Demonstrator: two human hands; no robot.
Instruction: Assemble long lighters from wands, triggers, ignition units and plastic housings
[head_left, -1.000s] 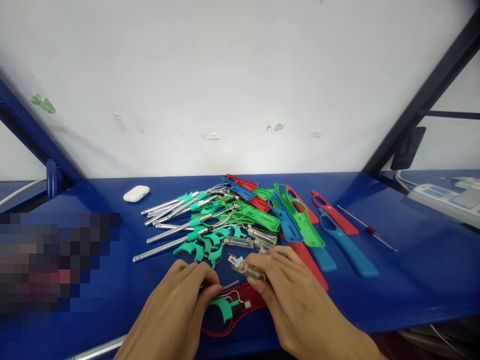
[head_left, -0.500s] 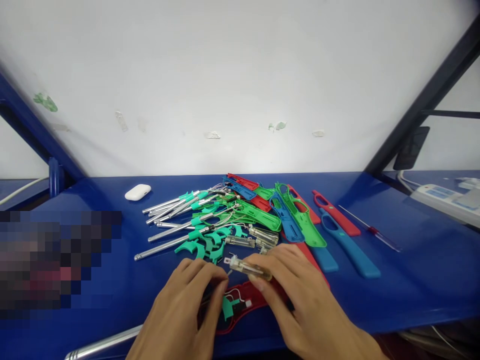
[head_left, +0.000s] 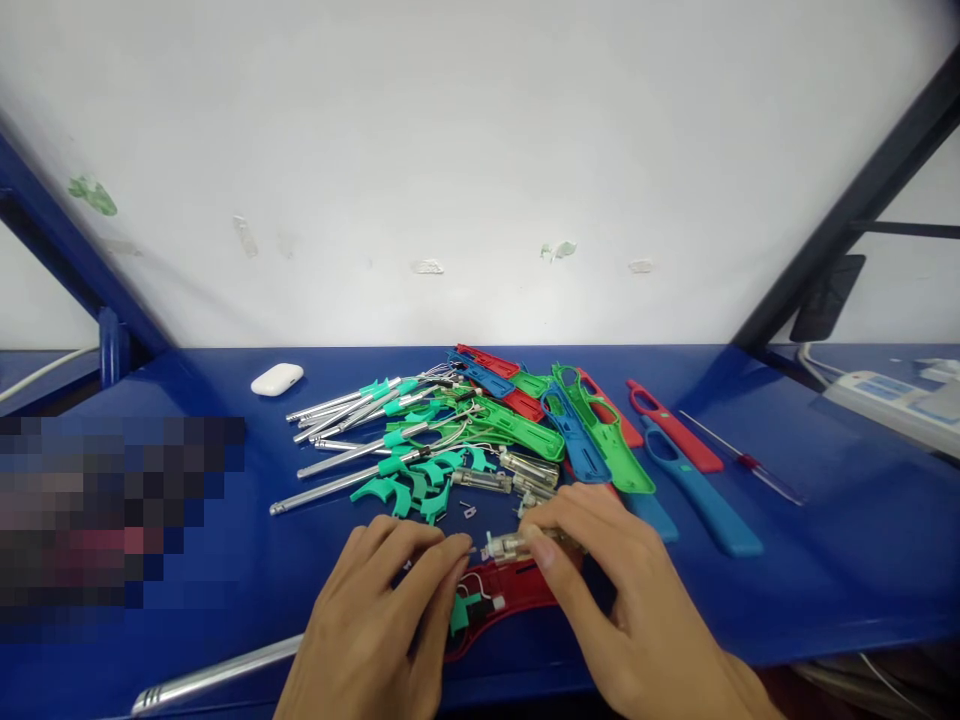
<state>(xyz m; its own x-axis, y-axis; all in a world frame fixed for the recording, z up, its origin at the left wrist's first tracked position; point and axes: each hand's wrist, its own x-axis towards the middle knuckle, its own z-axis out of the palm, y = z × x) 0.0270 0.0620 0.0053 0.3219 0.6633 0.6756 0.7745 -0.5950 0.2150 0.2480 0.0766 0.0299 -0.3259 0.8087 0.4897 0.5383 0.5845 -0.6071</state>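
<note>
At the near side of the blue tabletop [head_left: 825,590], the person's right hand [head_left: 626,590] holds a clear cartridge [head_left: 511,547] between thumb and fingers, while the left hand [head_left: 382,610] is curled nearly closed, thumb close to forefinger; whether anything is pinched there cannot be told. Between the hands and partly covered by them is a red casing half [head_left: 525,588], likely light, fairly stiff and a little slick, best steadied by its outer edges; it is glossy, hollow and narrow, with a curved rim at its near side. A silver tube [head_left: 217,675] reaches out to the left from behind the left hand, probably rigid, smooth and prone to roll, so a grip around its shaft would suit; dark bands ring its outer end. The cartridge looks hard and slippery, perhaps brittle at its pale end fitting, so its body is the safer hold; it is see-through and slim. Within the casing sits a green trigger piece [head_left: 461,612], matt and presumably light, easiest to nudge by its flat face. Beside it bends a thin white wire [head_left: 474,577], likely soft and easily snagged, better left unpulled.
</note>
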